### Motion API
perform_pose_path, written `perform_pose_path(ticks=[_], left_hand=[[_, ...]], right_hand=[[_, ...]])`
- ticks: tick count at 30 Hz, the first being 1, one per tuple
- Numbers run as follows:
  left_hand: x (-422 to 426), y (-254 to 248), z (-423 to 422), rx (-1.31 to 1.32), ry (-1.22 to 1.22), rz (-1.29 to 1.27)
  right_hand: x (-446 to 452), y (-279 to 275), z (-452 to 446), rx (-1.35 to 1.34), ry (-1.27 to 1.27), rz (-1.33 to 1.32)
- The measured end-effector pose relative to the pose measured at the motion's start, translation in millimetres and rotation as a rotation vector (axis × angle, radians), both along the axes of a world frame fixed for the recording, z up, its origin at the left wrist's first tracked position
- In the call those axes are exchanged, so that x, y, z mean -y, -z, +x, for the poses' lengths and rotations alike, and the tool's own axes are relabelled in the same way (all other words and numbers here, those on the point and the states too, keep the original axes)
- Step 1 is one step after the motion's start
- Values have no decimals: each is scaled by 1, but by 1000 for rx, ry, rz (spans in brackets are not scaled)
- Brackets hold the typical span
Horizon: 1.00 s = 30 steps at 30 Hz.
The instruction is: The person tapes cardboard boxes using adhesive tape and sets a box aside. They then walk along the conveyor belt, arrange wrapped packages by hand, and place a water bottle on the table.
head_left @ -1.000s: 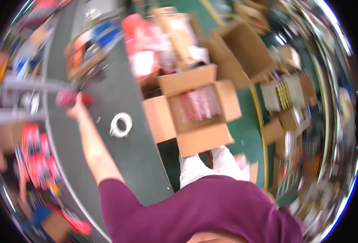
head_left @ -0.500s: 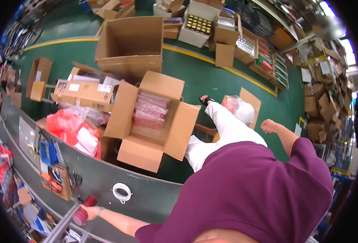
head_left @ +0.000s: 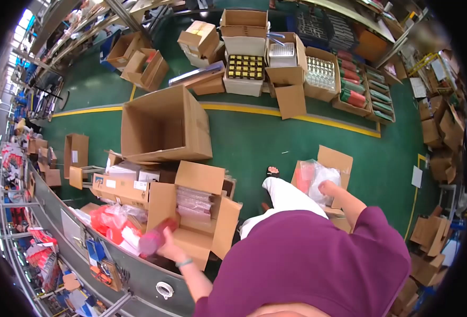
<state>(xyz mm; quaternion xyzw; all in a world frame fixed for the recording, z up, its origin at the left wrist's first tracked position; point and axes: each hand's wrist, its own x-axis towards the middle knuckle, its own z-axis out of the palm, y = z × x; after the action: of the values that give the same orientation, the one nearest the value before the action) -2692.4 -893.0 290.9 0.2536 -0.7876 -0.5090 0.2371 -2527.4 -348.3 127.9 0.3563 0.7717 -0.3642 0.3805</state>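
Observation:
My left hand [head_left: 168,248] is wrapped around a dark red, bottle-shaped cylinder [head_left: 158,238] with a paler pink end, smeared by motion. It hovers over the near left flap of an open cardboard box [head_left: 222,227] that contains pink bubble-wrapped packs [head_left: 193,203]. My right hand [head_left: 328,188], fingers curled in, appears in front of a clear plastic bag [head_left: 318,179] in a smaller carton [head_left: 339,158] on the floor. Nothing shows in its fingers, and I cannot tell whether it touches the bag.
Along my left runs a grey bench [head_left: 149,272] bearing a white ring-shaped roll [head_left: 164,289] and a blue bin [head_left: 95,249]. Red plastic bags [head_left: 112,219] lie beside the box. A large empty carton [head_left: 164,124] stands ahead, with cartons of parts [head_left: 245,67] beyond the yellow line.
My left hand has lifted the red cylinder from the bench's outer edge to over the box. My right hand has swung inward, in front of the plastic bag. The view has shifted.

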Motion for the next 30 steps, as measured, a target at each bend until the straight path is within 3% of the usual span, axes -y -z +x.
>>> perform_pose_path(ticks=[4,5,7,8,9,12,14,15,16,20,22,26,28,30], left_hand=[[-132,43,-56,-72,197,189],[-163,40,-68,-58,296,245],[-229,15,-81,18,441,277],[-262,-31,-88,353,513,265],[-269,7,-98,100,667,254],[-307,18,-117,17,880,-6],[-321,23,-125,-3,917,-45],[-326,25,-131,-17,980,-82],[-330,29,-135,-74,969,-72],[-320,38,-157,-111,990,-232],[-310,39,-168,-61,899,-131],[-285,36,-192,-88,826,-197],[-272,42,-201,4,770,104],[-257,35,-210,32,771,-6]], right_hand=[[-38,5,-41,-363,68,-71],[-50,4,-44,-515,118,-98],[-71,3,-46,-560,368,-216],[-77,1,-42,-560,429,-150],[-82,1,-32,-559,488,-89],[-91,40,25,-479,667,-7],[-86,56,74,-361,662,3],[-71,23,80,-277,718,-15],[-65,25,102,-343,456,108],[-88,35,52,-385,416,73],[-88,42,17,-406,391,38],[-91,48,-68,-451,320,-26],[-90,49,-106,-466,297,-60],[-84,47,-136,-472,287,-101]])
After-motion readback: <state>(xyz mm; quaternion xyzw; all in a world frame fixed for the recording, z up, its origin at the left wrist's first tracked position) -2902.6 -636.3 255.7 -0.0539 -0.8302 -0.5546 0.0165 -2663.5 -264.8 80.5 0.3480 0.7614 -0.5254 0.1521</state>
